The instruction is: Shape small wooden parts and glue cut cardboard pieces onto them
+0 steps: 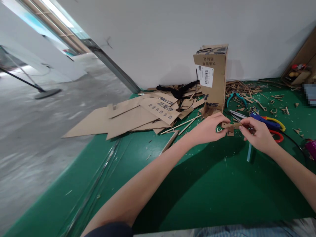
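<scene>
Both hands meet over the green table, right of the middle of the view. Between them is a small cut piece of brown cardboard [230, 128]. My left hand [210, 128] pinches its left end between thumb and fingers. At its right end, my right hand [256, 132] grips it with the fingertips. Under my right hand, a translucent blue stick [249, 152] juts out; whether the hand touches it I cannot tell. Close behind my hands, an upright cardboard box [214, 87] with a white label stands against the wall.
Flat cardboard sheets [138, 117] lie at the left, some past the table edge. Thin wooden sticks [184, 125] lie beside my left forearm. Teal-handled pliers [236, 98], blue-handled pliers [265, 120] and red-handled scissors [276, 135] lie at the right. Cardboard scraps [242, 89] pile by the wall.
</scene>
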Available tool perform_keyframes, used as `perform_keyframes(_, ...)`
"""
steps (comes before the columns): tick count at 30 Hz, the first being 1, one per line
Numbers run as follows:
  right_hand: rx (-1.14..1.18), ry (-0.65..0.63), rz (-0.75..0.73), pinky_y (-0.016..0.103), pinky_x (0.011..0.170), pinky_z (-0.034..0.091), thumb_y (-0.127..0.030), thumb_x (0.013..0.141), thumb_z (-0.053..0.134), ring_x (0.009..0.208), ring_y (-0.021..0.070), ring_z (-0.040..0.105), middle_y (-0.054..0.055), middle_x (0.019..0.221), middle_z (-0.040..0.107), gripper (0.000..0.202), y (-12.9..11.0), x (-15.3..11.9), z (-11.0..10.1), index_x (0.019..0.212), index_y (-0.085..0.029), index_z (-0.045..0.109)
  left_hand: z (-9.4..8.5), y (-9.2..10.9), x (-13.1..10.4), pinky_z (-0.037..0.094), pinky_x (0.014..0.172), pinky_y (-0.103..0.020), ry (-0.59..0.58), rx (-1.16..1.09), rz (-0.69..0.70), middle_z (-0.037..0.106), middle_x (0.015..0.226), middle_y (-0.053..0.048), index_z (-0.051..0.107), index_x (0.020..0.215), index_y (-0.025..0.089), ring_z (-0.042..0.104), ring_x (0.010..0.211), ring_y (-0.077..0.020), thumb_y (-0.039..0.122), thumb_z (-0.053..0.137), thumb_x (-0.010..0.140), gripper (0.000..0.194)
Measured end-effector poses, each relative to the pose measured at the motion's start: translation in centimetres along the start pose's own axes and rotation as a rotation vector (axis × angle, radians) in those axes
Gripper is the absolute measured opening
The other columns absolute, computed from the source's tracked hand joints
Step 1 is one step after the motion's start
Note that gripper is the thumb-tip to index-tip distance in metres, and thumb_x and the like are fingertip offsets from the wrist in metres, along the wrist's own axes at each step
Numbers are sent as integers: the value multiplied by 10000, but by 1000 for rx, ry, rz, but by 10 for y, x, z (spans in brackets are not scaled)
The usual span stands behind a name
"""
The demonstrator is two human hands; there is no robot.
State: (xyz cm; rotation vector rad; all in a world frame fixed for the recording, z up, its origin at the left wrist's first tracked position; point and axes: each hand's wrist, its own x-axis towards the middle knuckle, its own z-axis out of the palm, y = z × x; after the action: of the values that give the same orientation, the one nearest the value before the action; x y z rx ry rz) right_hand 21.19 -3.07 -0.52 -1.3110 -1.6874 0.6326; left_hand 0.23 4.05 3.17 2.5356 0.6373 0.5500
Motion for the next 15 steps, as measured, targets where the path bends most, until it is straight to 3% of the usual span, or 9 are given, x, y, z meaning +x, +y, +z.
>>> perform_keyframes(15,-50,-45,-16,277,505,512,-361,874,529,647,158,589,49,816,617,170,2,0,2,908,-213,605,1,2,-1,485,853,-338,8,-19,-49,646,1095,-75,575,1118,179,601,991,-203,224,560,820,302)
